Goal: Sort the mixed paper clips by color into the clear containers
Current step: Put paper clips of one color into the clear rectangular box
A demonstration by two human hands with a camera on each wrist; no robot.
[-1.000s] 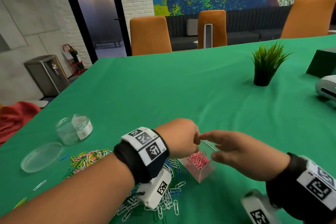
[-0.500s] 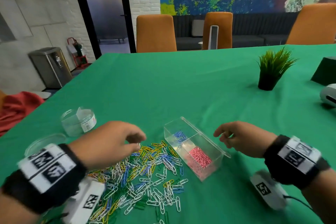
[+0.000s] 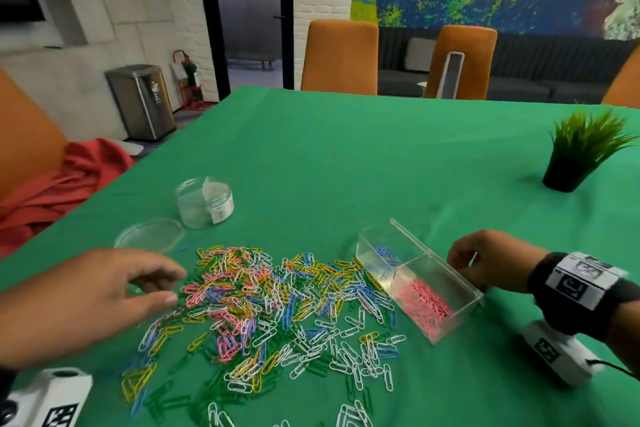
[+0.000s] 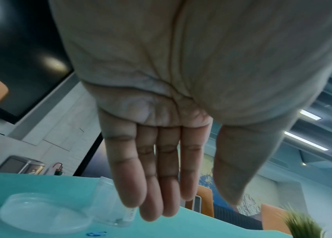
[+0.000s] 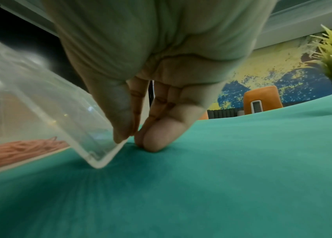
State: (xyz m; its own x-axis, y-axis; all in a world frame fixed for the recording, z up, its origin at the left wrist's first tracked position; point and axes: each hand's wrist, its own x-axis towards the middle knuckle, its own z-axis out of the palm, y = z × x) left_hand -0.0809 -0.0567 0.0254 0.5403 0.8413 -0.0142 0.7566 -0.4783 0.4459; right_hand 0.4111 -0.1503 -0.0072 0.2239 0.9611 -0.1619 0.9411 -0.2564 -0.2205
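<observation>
Mid-sort, going back for another clip

Left hand [image 3: 104,291] empty, fingers loose over mixed clips [image 3: 270,305] on the table [image 3: 346,166]; right hand [image 3: 485,260] pinching divided box [image 3: 419,282] lid, probably steadying it.

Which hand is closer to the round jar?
Left. The left hand hovers open over the clip pile's left edge, just in front of the round jar. The right hand is far off to the right, touching the clear box's lid.

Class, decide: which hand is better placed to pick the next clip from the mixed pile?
Probably the left hand: open, empty, at the paper clip pile. The right hand is at the clear box lid.
</observation>
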